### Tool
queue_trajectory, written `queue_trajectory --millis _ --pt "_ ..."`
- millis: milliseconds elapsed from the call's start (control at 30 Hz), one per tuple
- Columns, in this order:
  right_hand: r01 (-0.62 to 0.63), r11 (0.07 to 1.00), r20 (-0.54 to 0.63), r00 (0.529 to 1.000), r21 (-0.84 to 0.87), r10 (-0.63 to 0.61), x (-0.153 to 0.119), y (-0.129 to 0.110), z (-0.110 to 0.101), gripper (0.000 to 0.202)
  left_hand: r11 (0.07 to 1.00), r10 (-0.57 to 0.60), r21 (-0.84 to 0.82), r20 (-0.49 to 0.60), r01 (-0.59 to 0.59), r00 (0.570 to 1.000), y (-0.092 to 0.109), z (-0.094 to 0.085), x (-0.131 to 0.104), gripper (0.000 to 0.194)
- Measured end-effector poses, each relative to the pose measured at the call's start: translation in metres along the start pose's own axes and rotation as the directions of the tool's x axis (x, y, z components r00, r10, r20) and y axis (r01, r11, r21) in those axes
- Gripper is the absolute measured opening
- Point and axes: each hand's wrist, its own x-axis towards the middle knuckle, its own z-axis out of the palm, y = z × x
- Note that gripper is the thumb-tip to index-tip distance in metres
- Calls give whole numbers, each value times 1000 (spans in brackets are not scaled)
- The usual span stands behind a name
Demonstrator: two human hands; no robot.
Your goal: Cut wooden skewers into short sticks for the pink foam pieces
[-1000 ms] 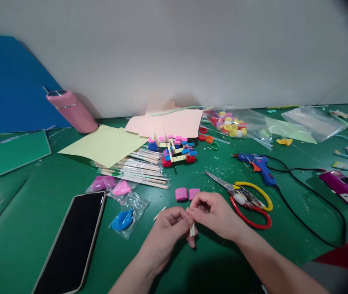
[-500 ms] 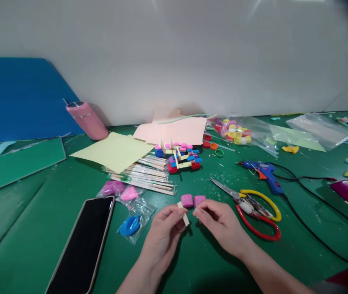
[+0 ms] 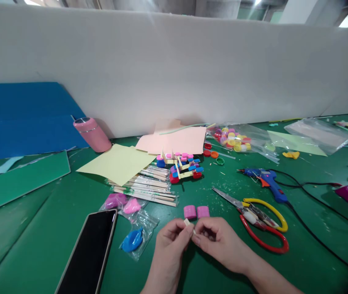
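My left hand [image 3: 171,249] is closed in a pinch on short pale wooden stick pieces [image 3: 187,222], whose upper ends poke out above the fingertips. My right hand [image 3: 223,245] meets it from the right, its thumb and fingers pinched together at the lower end of the wood. What sits between those right fingertips is mostly hidden. Just beyond the hands, two purple rounded pieces [image 3: 190,212] lie side by side. Farther back stands a small model [image 3: 184,165] of pale sticks with red, blue and pink parts.
Scissors [image 3: 253,216] and a blue glue gun [image 3: 268,183] with a black cord lie right. A phone [image 3: 88,249], bagged blue clay [image 3: 132,241] and bundled sticks [image 3: 146,190] are left. Behind are yellow paper [image 3: 117,163], a pink bottle [image 3: 94,134] and bagged caps [image 3: 233,139].
My hands have come together, the right fingertips now touching the wood held by the left. The view has tilted up, so the table things sit lower.
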Motion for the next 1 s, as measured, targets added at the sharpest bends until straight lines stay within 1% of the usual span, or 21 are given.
queue_trajectory --millis 100,167,233,300,433,533,767,833,900,1000 --pt "-12 998 82 996 -54 16 -1 -4 -11 22 995 -9 98 -32 12 999 3 1 -2 12" --pt "-5 996 112 994 -94 15 -1 -6 -17 21 986 1 168 -54 8 999 7 3 -3 13" --pt "3 993 106 994 -120 10 -1 -7 -21 21 975 16 223 -55 -3 998 10 6 -3 14" --pt "12 992 84 996 -128 -1 -2 -7 -24 21 972 20 235 -39 -10 999 12 7 -3 14" --pt "58 987 37 998 -153 -53 -1 -6 -28 18 987 -13 163 -5 14 1000 10 7 -3 13" --pt "83 980 41 996 -181 -77 0 -7 -29 17 992 -39 123 13 37 999 9 8 -4 13" --pt "96 969 61 995 -228 -84 -1 -12 -30 13 990 -48 136 4 47 999 9 8 -3 9" --pt "105 973 34 994 -206 -100 -1 -12 -29 13 996 -64 63 28 62 998 9 7 -1 11" --pt "114 983 -8 993 -145 -116 -1 -11 -25 11 995 -79 -53 51 82 996 9 5 0 9" --pt "144 989 -69 987 -31 -146 -1 -5 -14 18 983 -74 -161 64 84 995 9 4 1 6"
